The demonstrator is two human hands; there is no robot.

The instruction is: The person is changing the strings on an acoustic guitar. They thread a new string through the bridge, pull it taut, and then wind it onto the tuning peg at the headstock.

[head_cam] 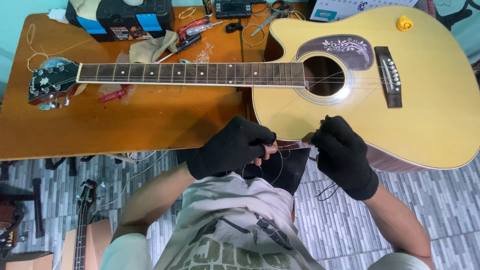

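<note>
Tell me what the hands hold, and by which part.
A thin guitar string: left hand pinches one stretch at its fingertips, right hand another, beside the acoustic guitar.

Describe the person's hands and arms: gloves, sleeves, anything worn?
Both the left hand and the right hand wear black knit gloves ending at the wrist, fingertips apparently cut off on the left. Forearms bare; short pale sleeves at the upper arms. No watch or bands visible.

On the wooden desk point(150, 125) lie a black toolbox point(122, 17), a tan rag point(155, 49), screwdrivers point(197, 30), a red-handled tool point(112, 95) and loose wire coils point(252, 35), while a second guitar point(82, 225) stands on the grey tiled floor point(340, 235).
</note>
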